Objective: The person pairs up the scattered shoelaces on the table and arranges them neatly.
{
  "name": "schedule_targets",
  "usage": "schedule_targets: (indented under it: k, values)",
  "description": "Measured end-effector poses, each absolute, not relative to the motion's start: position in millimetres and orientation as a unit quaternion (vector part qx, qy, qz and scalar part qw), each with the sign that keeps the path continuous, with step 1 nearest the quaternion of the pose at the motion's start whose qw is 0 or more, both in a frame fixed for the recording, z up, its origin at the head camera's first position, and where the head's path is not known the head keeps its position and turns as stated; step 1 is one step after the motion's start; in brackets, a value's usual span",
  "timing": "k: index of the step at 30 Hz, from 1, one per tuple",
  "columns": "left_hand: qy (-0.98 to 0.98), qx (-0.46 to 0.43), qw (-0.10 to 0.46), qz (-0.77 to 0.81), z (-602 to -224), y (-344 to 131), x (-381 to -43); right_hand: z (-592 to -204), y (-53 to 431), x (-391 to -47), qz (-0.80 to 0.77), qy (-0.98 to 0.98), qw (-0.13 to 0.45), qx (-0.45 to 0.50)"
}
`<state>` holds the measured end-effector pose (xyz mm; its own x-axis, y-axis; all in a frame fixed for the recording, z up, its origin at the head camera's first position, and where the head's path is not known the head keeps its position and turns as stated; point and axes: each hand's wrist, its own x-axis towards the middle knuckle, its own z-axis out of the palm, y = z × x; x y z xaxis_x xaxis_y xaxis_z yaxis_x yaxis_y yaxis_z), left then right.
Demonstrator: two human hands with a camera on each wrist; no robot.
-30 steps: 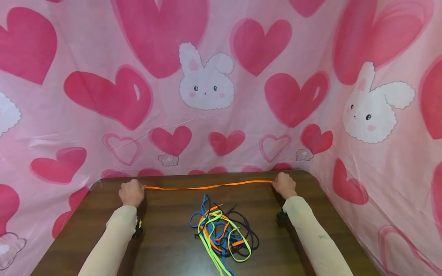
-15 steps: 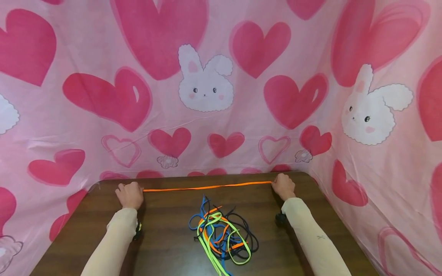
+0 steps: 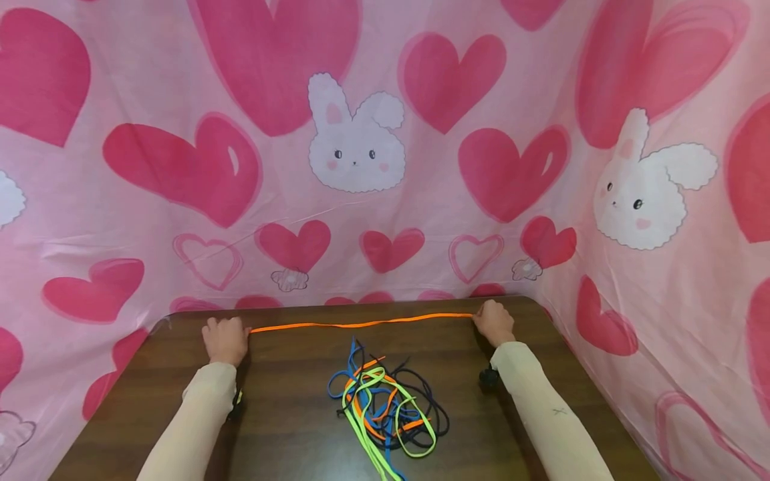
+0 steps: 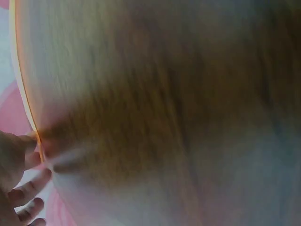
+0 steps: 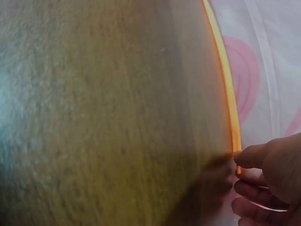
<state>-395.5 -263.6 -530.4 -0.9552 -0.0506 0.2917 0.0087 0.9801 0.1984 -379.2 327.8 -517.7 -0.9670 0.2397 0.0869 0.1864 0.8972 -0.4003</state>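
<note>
An orange shoelace (image 3: 361, 325) stretches from hand to hand along the far side of the brown table, with a slight wave in it. My left hand (image 3: 226, 341) pinches its left end; the left wrist view shows thumb and forefinger on the lace, the other fingers (image 4: 30, 190) loosely bent. At the opposite end, my right hand (image 3: 496, 323) pinches the lace close to its tip, which pokes out below the thumb (image 5: 249, 155) in the right wrist view.
Nearer the front lies a tangled pile of shoelaces: neon yellow-green (image 3: 364, 421), blue (image 3: 334, 386), black (image 3: 442, 407) and orange (image 3: 415, 425). Behind the table (image 3: 289, 427) and along its sides hangs a pink cloth (image 3: 421, 200) printed with hearts and bunnies.
My left hand has shifted slightly left. The orange lace pulled straighter half a second ago and now dips a little in the middle. The right hand and the pile stay about where they were.
</note>
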Motion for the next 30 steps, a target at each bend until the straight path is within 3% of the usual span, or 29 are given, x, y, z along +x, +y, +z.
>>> schedule_targets:
  k: [5,11,18,23,30]
  values:
    - [-0.982,-0.007,0.17,-0.082,-520.9,-257.0,-388.8,-509.4,326.7,-373.7,0.22,-0.968,0.063,-0.107]
    - [-0.962,-0.054,0.222,-0.147,-495.4,-230.0,-376.4,-487.9,311.2,-365.0,0.275,-0.952,0.099,-0.092]
    - [-0.952,-0.052,0.188,-0.234,-475.0,-185.2,-344.8,-471.8,256.6,-340.1,0.345,-0.935,0.082,-0.021]
    - [-0.947,-0.083,0.172,-0.258,-470.6,-150.4,-324.0,-478.5,209.5,-316.3,0.384,-0.922,0.028,0.035]
    - [-0.933,-0.17,0.095,-0.304,-472.0,-100.5,-303.4,-497.7,164.2,-294.7,0.386,-0.913,-0.061,0.114]
